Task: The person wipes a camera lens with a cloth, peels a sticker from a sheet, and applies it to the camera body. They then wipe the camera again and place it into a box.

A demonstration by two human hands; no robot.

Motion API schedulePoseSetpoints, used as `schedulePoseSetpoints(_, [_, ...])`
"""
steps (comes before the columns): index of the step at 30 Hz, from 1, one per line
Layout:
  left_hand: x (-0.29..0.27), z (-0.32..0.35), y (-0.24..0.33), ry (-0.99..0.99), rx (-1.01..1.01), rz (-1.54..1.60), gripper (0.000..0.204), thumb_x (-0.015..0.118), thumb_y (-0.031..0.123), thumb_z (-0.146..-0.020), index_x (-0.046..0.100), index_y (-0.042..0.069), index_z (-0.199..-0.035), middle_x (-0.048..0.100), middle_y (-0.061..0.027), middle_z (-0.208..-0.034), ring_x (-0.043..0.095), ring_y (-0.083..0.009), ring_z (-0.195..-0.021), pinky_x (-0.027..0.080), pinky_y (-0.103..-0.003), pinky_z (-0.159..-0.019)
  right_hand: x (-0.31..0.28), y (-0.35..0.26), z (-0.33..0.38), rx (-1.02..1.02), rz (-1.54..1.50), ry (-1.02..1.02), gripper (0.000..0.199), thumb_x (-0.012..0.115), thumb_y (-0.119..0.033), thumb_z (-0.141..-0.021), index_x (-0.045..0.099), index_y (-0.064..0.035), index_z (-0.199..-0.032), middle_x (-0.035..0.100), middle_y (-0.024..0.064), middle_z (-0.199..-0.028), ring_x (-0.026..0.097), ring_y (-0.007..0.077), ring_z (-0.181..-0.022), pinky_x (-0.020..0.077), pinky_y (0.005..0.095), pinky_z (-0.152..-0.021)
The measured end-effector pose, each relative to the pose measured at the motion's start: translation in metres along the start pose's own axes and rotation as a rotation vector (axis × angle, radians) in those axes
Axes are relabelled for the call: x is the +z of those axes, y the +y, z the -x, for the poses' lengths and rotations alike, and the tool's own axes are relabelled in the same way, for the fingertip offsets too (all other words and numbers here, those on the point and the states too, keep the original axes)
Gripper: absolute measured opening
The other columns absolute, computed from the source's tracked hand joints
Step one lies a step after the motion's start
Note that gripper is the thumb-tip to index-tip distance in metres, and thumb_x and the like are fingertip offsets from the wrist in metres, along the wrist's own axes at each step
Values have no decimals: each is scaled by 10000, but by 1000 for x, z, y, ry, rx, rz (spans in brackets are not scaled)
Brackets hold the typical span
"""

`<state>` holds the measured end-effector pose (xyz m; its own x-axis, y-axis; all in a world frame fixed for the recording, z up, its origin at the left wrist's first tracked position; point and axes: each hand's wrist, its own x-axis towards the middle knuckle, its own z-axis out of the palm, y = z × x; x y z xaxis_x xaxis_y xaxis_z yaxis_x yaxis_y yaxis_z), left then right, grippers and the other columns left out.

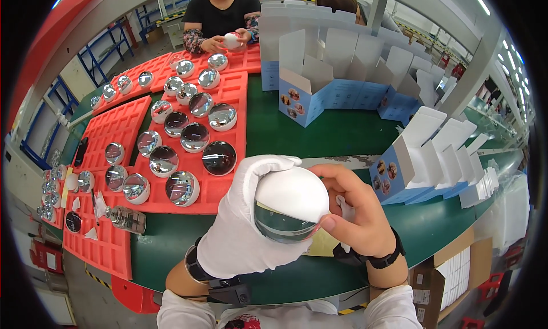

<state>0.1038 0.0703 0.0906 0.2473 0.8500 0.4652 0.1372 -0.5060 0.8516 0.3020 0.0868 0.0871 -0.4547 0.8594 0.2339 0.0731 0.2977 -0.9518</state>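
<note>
A ball with a white shell and a glossy mirrored half (294, 195) is held up before me over the green table. My left hand (231, 232), in a white glove, wraps around its left side and underside. On the other side my bare right hand (365, 218) has its thumb against the ball's lower right edge, its forefinger near the top. A crumpled white cloth or tissue (346, 208) shows between the curled fingers of that hand. Behind the ball, a red foam tray (240, 123) carries rows of similar mirrored balls (194, 137).
Blue and white open cartons (305, 98) stand at the back; more cartons (394, 178) are on the right. A clear bottle (127, 219) lies on the left near red trays (97, 252). Across the table a co-worker holds a white ball (232, 41). A cardboard box (479, 260) sits lower right.
</note>
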Motion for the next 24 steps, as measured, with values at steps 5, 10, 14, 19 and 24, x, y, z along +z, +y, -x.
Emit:
schedulePoseSetpoints(5, [-1,-1,5,-5,21,-3,685,805,42,-629,463,34,-1222,546,-137,-1157,600,-233,-1034,502,-328,-853,3,0,-1,80,25,-39,640,629,-230,-752,418,22,-1302,620,109,-1079,566,131,-956,423,230,-790])
schedulePoseSetpoints(10, [0,1,3,37,66,-90,666,799,30,-612,504,49,-1209,558,-139,-1140,606,-251,-1009,504,-340,-840,6,5,-2,130,-63,-86,697,623,-270,-757,372,37,-1330,609,123,-1094,574,169,-1011,415,270,-899])
schedulePoseSetpoints(14, [-3,3,4,53,87,-170,662,802,42,-595,529,68,-1198,560,-131,-1147,594,-286,-1002,495,-370,-839,11,12,-3,108,-187,-103,740,624,-316,-769,331,35,-1351,597,119,-1109,570,172,-1039,406,270,-910])
schedulePoseSetpoints(19, [-7,4,9,33,172,-450,671,814,72,-580,540,87,-1193,564,-117,-1156,572,-318,-978,476,-398,-831,15,17,-6,26,-277,-108,692,617,-140,-730,326,-8,-1345,626,86,-1006,515,72,-769,400,206,-660])
schedulePoseSetpoints(24, [-8,1,8,54,220,-485,680,832,107,-574,534,75,-1184,556,-131,-1170,567,-331,-945,473,-395,-813,22,20,-8,-97,-358,-99,682,632,-160,-742,328,5,-1330,587,109,-1099,555,126,-962,433,229,-797])
